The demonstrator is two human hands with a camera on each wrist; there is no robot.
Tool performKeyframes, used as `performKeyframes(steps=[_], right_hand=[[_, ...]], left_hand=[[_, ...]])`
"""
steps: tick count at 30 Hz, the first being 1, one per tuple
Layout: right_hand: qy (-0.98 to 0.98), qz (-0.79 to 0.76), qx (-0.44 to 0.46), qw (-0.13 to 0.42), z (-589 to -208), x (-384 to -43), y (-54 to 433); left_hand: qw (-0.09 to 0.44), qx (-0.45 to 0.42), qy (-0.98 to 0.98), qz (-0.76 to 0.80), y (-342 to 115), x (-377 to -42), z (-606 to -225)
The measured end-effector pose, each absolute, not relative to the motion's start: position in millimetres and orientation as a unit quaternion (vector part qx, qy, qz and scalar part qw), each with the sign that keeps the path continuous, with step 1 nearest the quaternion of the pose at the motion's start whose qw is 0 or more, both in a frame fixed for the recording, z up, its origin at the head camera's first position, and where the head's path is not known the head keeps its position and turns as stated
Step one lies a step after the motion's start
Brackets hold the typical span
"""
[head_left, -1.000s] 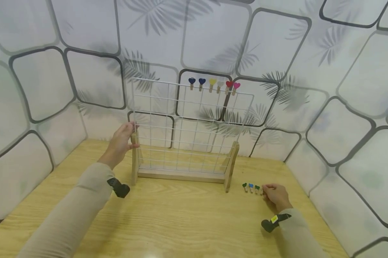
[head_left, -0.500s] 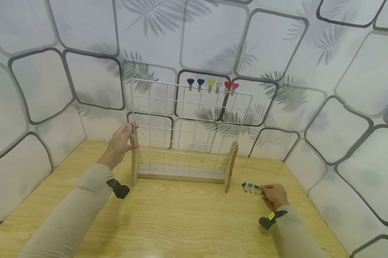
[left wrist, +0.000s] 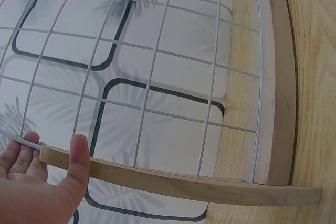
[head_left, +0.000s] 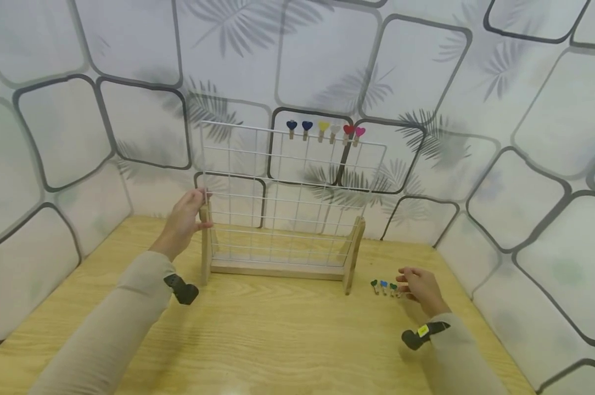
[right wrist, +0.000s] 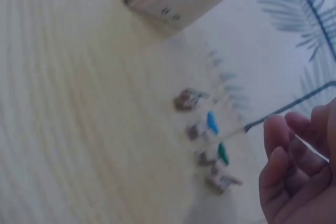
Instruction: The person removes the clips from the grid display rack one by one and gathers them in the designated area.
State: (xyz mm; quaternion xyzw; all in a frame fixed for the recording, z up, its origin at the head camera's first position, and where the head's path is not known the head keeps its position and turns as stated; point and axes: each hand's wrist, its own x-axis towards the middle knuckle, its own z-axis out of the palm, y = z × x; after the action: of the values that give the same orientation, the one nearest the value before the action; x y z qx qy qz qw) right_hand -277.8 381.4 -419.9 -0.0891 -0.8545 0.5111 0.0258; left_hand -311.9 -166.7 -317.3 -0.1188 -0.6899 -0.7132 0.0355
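My left hand [head_left: 181, 222] grips the left side of a wire grid rack, its thumb against the wooden post [left wrist: 142, 176] and its fingertips at the grid's edge in the left wrist view. The rack stands upright on a wooden base [head_left: 278, 270]. My right hand [head_left: 422, 288] hovers just right of a short row of small heart clothespins on the table, fingers loosely bent, with nothing seen between them. That row has a green clothespin [head_left: 374, 284], a blue clothespin [right wrist: 211, 123], another green clothespin [right wrist: 222, 153] and a clothespin whose colour is unclear [right wrist: 223, 180].
Several heart clothespins are clipped along the grid's top wire, among them a yellow clothespin [head_left: 324, 127] and a pink clothespin [head_left: 359, 132]. The wood-grain table [head_left: 278, 334] meets patterned walls behind and at both sides.
My right hand was touching the right end of the clothespin row; it has since risen slightly and its fingers have spread apart. My left hand stays on the rack.
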Motion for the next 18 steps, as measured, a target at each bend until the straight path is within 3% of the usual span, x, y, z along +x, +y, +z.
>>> performKeyframes(steps=[7,18], right_hand=[[-0.818,0.575,-0.012,0.019,-381,-281,356],[-0.726,0.677,0.111,0.055,-295,-292,305]], left_hand=[[0.030,-0.112,-0.693,-0.712,-165,-309,-321],[0.041,-0.115,-0.699,-0.704,-165,-311,-319]])
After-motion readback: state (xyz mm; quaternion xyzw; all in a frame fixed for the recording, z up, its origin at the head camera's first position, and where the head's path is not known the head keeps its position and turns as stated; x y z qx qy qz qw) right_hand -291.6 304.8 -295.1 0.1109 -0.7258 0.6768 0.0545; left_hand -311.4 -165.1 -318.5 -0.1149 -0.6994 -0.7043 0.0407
